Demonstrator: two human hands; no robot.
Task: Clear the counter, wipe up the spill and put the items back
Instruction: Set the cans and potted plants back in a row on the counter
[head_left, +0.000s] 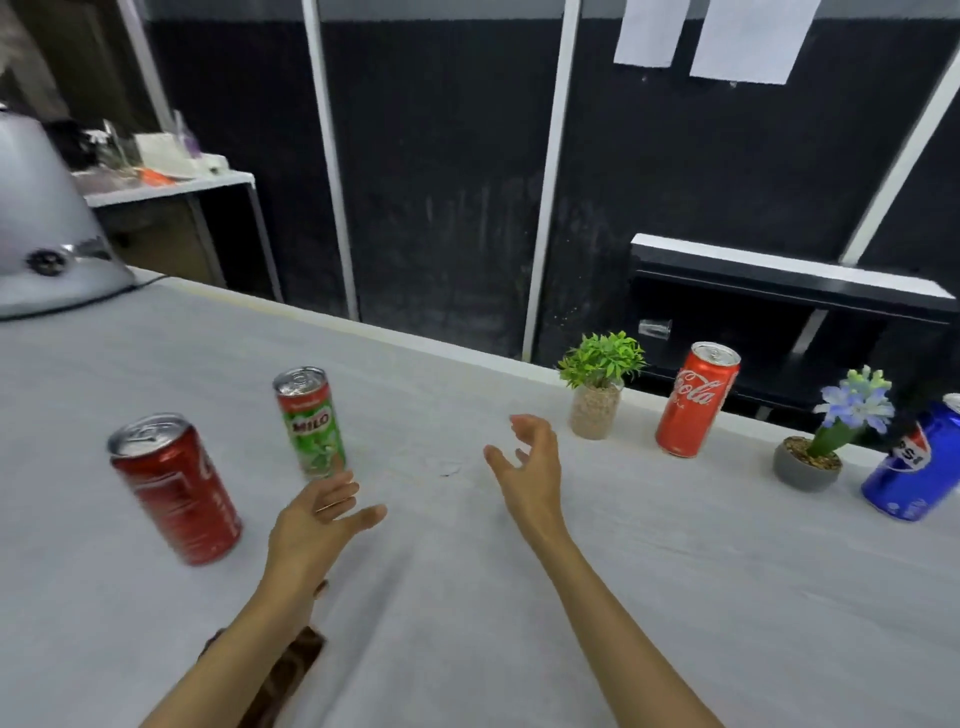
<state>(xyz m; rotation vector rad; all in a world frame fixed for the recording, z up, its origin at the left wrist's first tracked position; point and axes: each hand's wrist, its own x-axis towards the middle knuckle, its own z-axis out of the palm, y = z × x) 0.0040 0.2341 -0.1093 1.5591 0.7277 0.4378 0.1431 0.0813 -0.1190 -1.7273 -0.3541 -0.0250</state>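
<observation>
White-covered counter carrying two red cola cans, Milo can, blue Pepsi can, two potted plants, grey appliance sitting far left

silver appliance far left | black shelf | side table

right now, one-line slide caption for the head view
Both empty hands, left and right, hover open over a white counter between upright drink cans and two small potted plants.
</observation>
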